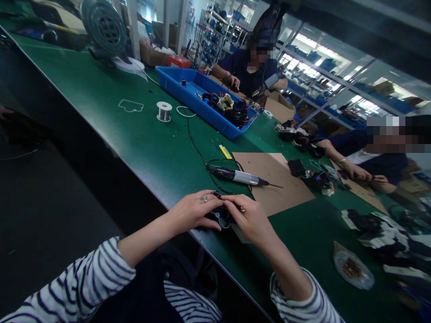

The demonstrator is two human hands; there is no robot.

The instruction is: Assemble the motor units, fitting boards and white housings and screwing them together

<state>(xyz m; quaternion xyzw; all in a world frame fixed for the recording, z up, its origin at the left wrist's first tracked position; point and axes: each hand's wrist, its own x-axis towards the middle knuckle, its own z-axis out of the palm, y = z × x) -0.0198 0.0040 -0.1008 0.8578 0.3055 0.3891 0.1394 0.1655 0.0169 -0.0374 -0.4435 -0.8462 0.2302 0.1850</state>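
Close work on a black part [226, 219] at the worktop [175, 157]

The left hand [197, 211], wearing a ring [204, 198], curls over the black part, fingers on top and thumb set apart on the near side. The right hand [248, 219] meets it from the other side, thumb and forefinger pinching at the part's upper side; from where I stand I can't tell which bit they grip. The part sits between the two hands, by the near edge of the worktop. Just beyond lies a power screwdriver [240, 176], its tip over a cardboard sheet [286, 190]. Farther off are a spool of wire [164, 113] and a blue tray [175, 77] with jumbled parts [232, 106] inside. Off to the right rests a clear bag [365, 279] of brass-coloured pieces [351, 268]. Across the worktop are one co-worker [234, 63] and, farther right, another [387, 163].
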